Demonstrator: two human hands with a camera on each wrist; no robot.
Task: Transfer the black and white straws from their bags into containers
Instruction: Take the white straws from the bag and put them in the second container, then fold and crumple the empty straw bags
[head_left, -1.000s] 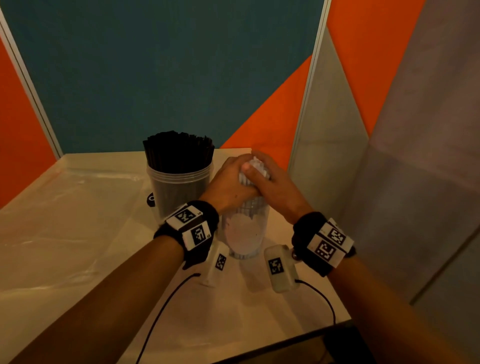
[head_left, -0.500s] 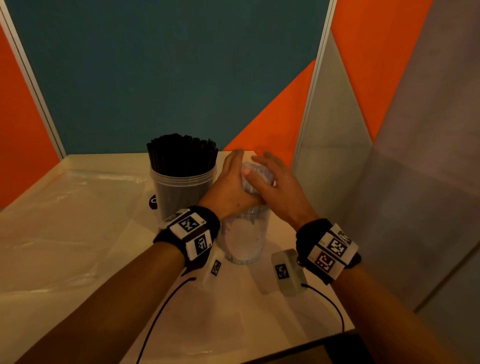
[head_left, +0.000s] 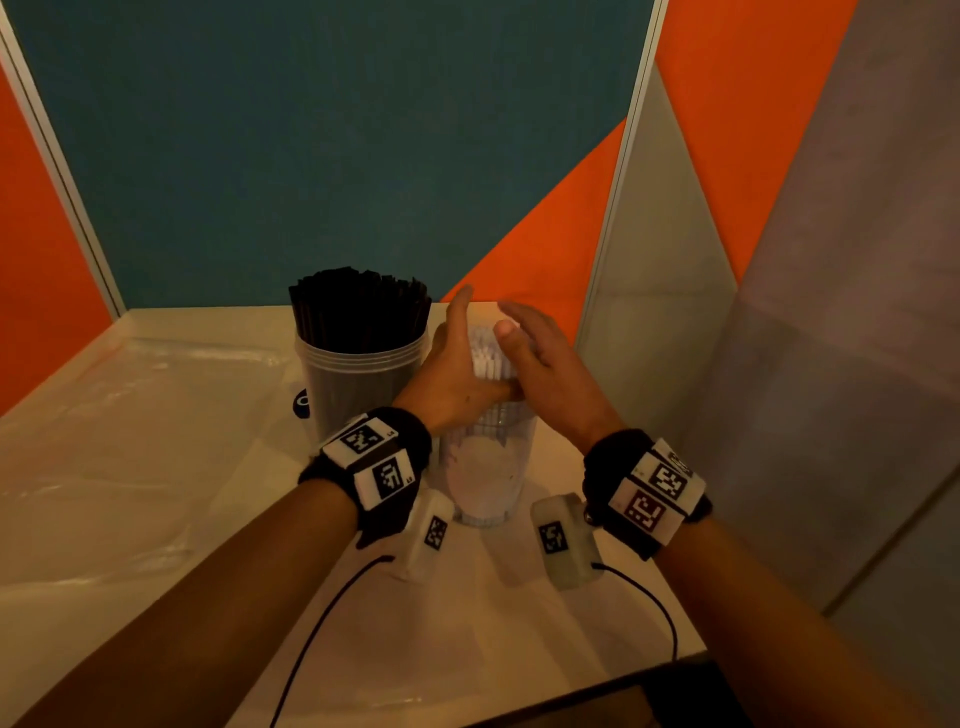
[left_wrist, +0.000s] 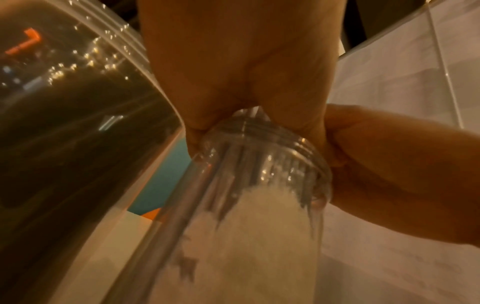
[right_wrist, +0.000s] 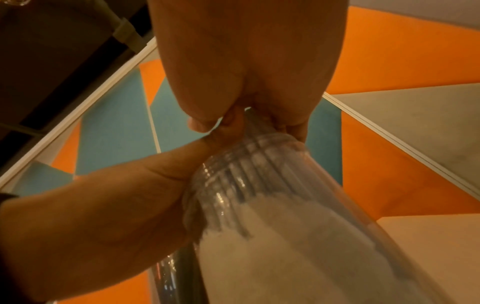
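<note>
White straws stand bunched in a clear container near the table's right side. My left hand lies flat against their left side, fingers straight and pointing away, thumb across the front. My right hand flanks the right side with straight fingers and its thumb at the straw tops. In the wrist views both palms sit at the container's rim. Black straws fill a second clear container just to the left.
Crumpled clear plastic bags cover the table's left half. A small black item peeks out behind the black-straw container. Partition walls stand close behind and to the right. The table's front edge is near my forearms.
Both hands were curled over the top of the white straws; their fingers have straightened and spread to the sides, baring the straw tops.
</note>
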